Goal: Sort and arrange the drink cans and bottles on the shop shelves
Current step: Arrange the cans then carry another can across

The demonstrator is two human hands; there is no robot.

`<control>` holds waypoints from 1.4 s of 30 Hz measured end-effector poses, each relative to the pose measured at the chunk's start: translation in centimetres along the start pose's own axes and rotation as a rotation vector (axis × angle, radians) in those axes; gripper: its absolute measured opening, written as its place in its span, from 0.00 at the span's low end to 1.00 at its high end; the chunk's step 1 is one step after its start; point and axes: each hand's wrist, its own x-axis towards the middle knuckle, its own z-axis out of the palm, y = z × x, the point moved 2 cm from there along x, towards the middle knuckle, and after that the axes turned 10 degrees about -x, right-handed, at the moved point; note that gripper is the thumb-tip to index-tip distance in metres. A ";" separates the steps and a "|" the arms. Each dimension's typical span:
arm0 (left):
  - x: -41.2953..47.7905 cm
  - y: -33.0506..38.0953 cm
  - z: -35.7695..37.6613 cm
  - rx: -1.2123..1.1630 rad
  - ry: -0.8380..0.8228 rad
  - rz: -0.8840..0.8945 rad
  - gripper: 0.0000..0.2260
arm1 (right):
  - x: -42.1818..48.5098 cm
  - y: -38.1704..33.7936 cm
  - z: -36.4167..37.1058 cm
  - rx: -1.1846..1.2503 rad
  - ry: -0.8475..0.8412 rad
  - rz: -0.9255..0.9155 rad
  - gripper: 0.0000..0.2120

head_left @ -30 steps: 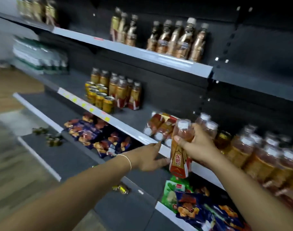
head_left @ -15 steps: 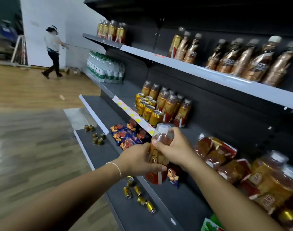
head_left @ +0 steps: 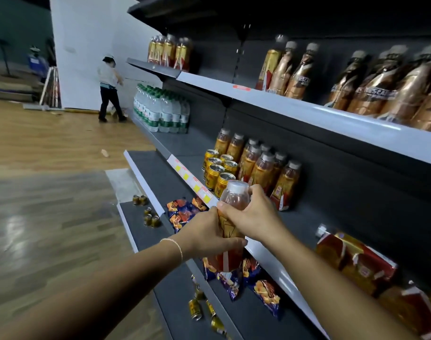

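Two hands clamp one bottle [head_left: 234, 200] in front of the middle shelf [head_left: 305, 219]. The left hand [head_left: 209, 235] wraps its label and the right hand [head_left: 252, 217] grips its shoulder, likely steadying it upright for the matching bottles [head_left: 266, 168] just beyond. Its label is covered, while the brown bottles [head_left: 371, 87] overhead partly read "ESCA".

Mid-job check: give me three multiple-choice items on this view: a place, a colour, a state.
1. The green-capped water bottles stand on: A the top shelf; B the middle shelf, far end; C the floor.
2. The held bottle has a cap that is: A white; B green; C black.
3. The held bottle is: A lying on a shelf; B in one hand only; C gripped by left hand and right hand.
Key: B, they stand past the gold cans; A, it shows white; C, both hands' fingers wrap it.
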 end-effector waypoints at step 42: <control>34.0 -24.1 -16.2 0.047 0.053 0.009 0.29 | 34.4 -3.9 14.6 -0.555 -0.064 -0.003 0.31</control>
